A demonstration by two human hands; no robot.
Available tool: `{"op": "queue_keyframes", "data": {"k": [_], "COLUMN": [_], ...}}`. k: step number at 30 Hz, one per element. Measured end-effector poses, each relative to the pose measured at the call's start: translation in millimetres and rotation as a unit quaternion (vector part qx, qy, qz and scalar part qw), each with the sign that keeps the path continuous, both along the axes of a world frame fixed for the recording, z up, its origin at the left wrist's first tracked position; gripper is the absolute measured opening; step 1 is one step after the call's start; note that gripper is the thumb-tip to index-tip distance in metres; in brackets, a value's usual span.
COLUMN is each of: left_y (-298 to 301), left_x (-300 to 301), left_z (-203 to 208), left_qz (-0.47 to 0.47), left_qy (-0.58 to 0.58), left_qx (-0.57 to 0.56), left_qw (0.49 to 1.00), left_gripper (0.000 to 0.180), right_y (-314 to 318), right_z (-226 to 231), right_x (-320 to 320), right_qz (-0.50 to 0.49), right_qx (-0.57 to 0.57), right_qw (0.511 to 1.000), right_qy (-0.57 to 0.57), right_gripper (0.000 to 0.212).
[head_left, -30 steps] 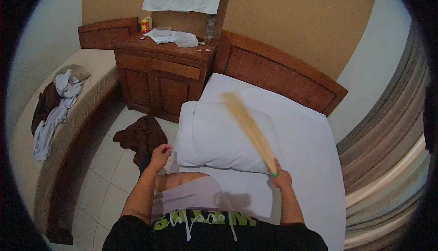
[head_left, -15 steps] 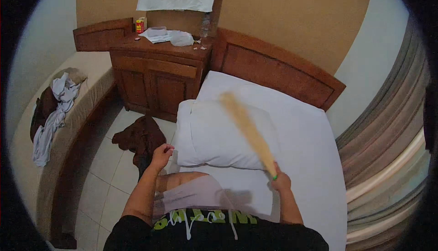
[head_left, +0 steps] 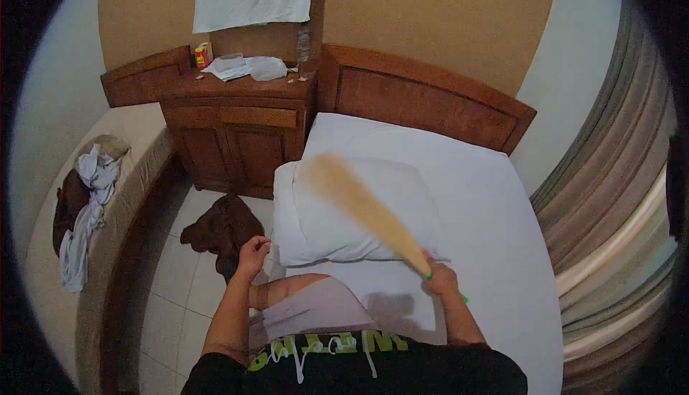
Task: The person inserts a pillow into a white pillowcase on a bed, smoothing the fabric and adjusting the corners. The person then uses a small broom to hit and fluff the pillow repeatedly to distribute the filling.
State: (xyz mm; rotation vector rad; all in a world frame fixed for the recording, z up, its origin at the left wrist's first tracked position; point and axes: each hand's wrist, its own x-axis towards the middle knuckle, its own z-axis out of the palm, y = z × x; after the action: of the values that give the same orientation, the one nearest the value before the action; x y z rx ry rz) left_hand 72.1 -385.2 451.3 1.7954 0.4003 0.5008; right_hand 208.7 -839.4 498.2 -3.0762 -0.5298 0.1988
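Observation:
A tan bundled-stick bed broom (head_left: 369, 217), its far end smeared by motion, slants over the white pillow (head_left: 387, 176). My right hand (head_left: 440, 278) is closed round its handle, which has a green band and a green end. Beyond the pillow's left side hangs my left hand (head_left: 253, 255), with fingers loosely curled, thumb a little apart, and nothing visible in it. The pillow lies on a white-sheeted bed (head_left: 495, 237). Whether the broom touches the pillow I cannot tell.
Brown cloth (head_left: 226, 230) lies on the tiled floor (head_left: 161, 316) by my left hand. A wooden cabinet (head_left: 237, 122) with plastic bags (head_left: 267, 68) stands beside the headboard (head_left: 423, 97). Clothes (head_left: 90, 201) rest on another bed at left; curtains (head_left: 610, 201) hang at right.
The broom's far end has swung left and nearer across the pillow, still in my right hand. My left hand stays beside the pillow. The whole view has shifted a little.

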Motion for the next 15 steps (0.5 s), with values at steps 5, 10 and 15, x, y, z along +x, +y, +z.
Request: {"op": "queue_keyframes", "data": {"k": [5,10,15], "left_y": [14.5,12.8,17.9], "left_x": [-7.5,-4.0,-5.8], "left_z": [-8.3,-14.3,-11.8], "left_qz": [0.034,0.011,0.001], "left_qy": [-0.010,-0.012,0.002], "left_qx": [-0.037,-0.055,-0.044], "left_qw": [0.999,0.998,0.999], "left_gripper": [0.011,0.011,0.010], "right_y": [1.0,43.2,4.5], "right_z": [14.8,44.0,14.6], "right_x": [39.6,2.7,13.0], "right_qz": [-0.174,0.066,-0.018], "right_qx": [0.084,0.094,0.011], "right_qw": [0.980,0.992,0.999], "right_qy": [0.050,-0.051,0.036], "right_gripper": [0.082,0.079,0.073]}}
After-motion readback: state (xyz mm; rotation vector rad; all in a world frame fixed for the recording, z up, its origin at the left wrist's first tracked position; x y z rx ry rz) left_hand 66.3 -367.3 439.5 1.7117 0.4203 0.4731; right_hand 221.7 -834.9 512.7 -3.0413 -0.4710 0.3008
